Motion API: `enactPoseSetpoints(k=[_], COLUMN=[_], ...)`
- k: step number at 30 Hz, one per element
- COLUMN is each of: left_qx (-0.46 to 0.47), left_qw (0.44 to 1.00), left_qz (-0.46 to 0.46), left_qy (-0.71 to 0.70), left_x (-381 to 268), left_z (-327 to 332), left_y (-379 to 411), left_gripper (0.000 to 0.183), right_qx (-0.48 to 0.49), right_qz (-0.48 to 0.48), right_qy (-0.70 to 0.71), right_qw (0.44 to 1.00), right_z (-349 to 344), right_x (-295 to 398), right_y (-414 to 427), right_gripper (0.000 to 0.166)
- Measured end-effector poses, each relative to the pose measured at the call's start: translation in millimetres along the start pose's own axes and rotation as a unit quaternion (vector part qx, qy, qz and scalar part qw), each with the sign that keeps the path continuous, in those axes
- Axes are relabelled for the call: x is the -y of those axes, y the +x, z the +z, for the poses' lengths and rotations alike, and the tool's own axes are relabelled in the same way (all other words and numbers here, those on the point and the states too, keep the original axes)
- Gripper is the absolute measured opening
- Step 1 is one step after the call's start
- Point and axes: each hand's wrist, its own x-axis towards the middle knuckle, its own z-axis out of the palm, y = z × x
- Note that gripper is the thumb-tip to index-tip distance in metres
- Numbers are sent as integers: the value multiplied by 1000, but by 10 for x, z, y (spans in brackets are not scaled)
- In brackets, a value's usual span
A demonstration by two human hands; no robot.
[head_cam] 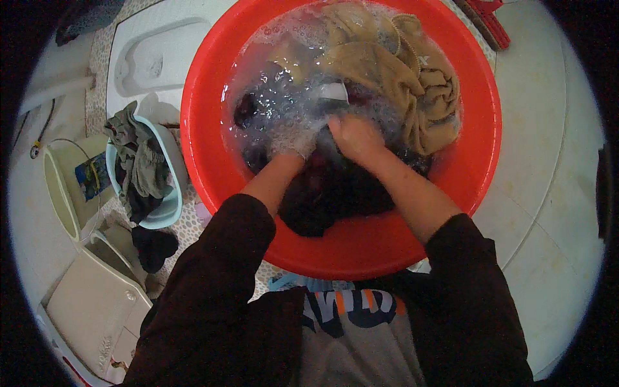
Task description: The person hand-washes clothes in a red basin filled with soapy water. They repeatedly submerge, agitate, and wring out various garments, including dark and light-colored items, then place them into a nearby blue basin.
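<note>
A large red plastic basin [338,251] in front of me holds soapy water and clothes. My left hand [293,140] is in the foamy water, its fingers blurred and mostly hidden. Close beside it, my right hand [357,138] is curled into a fist over a soaked dark garment [333,193], apparently gripping it; its fingertips are hidden. Just beyond the fist, a small white piece [334,91], perhaps a label or a brush part, breaks the surface. A tan garment with a zipper [372,63] lies bunched along the basin's far right side.
On the left, a light blue tub [176,193] holds grey-green clothes [140,155], next to a pale yellow bucket [63,193]. A black cloth [154,246] lies below. Behind stands a white squat toilet [145,58]; a red plastic tool [488,24] is at top right.
</note>
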Motion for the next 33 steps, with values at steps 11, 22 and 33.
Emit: enactPoseSetpoints(k=[11, 22, 33], left_qx=[215, -140, 52], left_qw=[757, 971, 993], left_qz=[-85, 133, 79], left_qy=[-611, -139, 67], left_x=[371, 447, 331], left_z=[-246, -237, 398], left_y=[-91, -1409, -503], left_gripper=[33, 53, 45], right_qx=[208, 47, 204], right_qz=[-23, -425, -247], right_qy=[233, -120, -70], right_qw=[950, 896, 945], right_z=[-487, -218, 322], right_x=[-335, -355, -549], right_y=[778, -1255, -447], right_gripper=[55, 59, 49])
